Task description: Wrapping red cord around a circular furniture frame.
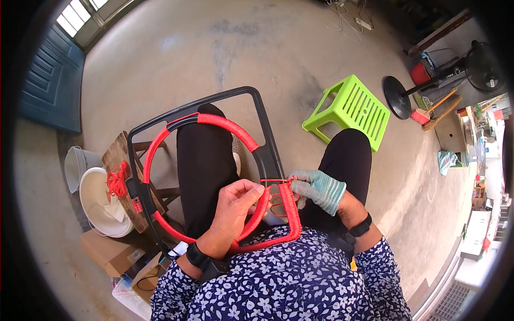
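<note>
Frame [214, 160]: lies across the seated person's lap, its far end reaching out past the knees. Ring [176, 176]: set within the frame, on its left part. Left hand [230, 214]: on the ring's near right side. Right hand [316, 187]: just right of it, at the frame's near right corner. Cord bundle [116, 179]: on a wooden stool [120, 160] left of the frame. Bowl [99, 206]: on the floor left of that stool; bucket [75, 166] behind the bowl. Cardboard boxes [115, 251]: near-left of the lap. Plastic stool [348, 109]: ahead, right of the knees. Fan [444, 72]: lying farther right.
</note>
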Demonstrator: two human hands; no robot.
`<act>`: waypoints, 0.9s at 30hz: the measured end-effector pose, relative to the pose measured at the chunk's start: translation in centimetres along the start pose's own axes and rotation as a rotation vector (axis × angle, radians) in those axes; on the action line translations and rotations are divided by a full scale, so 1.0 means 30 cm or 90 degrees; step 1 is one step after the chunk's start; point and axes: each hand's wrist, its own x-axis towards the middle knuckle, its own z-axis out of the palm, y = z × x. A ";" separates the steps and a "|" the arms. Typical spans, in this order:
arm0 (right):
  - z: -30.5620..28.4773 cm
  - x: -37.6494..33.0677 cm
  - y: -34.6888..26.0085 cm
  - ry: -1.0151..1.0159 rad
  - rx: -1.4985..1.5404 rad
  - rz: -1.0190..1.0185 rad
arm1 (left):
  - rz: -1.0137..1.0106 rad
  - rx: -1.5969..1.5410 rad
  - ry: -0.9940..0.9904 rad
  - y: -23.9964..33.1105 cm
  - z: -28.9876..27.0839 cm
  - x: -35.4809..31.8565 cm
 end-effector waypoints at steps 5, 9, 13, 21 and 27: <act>-0.049 -0.046 0.056 0.065 0.072 0.016 | 0.002 0.016 0.003 -0.010 0.004 -0.003; 0.000 -0.001 0.043 0.122 0.451 -0.184 | 0.044 0.019 0.020 0.001 0.045 -0.010; 0.002 0.072 0.063 0.022 0.662 -0.181 | 0.049 0.054 0.009 -0.005 0.044 -0.010; -0.021 0.045 0.081 0.015 0.655 -0.089 | 0.070 0.066 -0.030 -0.012 0.034 0.001; 0.007 0.075 0.042 0.201 0.545 -0.049 | 0.091 0.091 0.021 -0.006 0.048 0.007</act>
